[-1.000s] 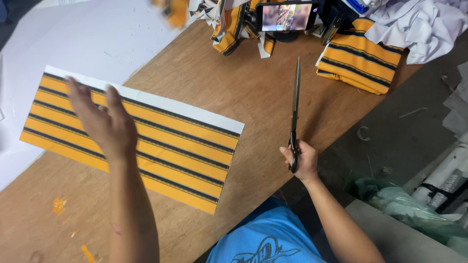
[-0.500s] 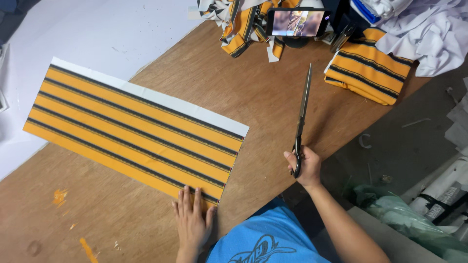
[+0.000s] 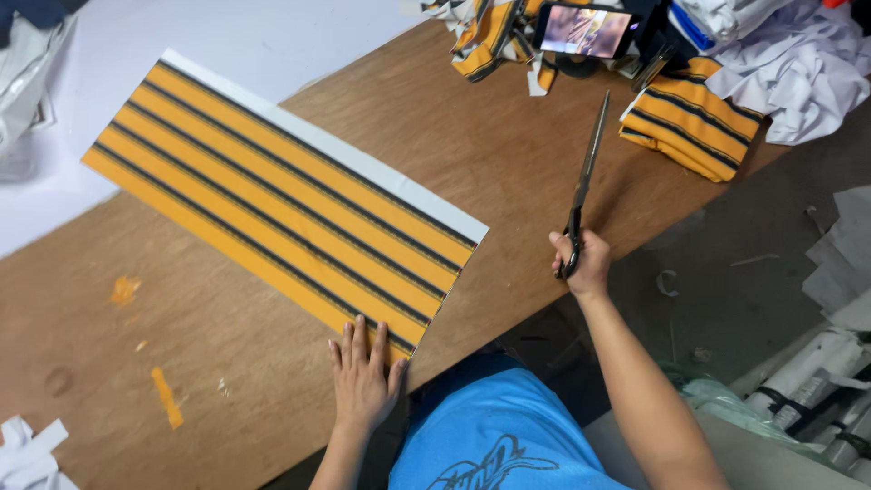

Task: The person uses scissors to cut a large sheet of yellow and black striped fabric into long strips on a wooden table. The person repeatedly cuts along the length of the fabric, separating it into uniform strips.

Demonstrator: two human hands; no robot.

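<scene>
Head view shows the left hand [image 3: 363, 377] flat, fingers spread on the striped cloth's [image 3: 281, 200] lower corner at frame centre, while the right hand [image 3: 581, 263] grips closed scissors [image 3: 585, 181], so the cloth could slide and skew.

Scissors [image 3: 583, 177] handles hidden in right hand [image 3: 581, 263]; phone [image 3: 585, 29] screen blurred, top cut off.

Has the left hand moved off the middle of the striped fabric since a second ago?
Yes. The left hand has come back toward the person, and now lies flat at the near corner of the striped fabric, by the table edge.
</scene>
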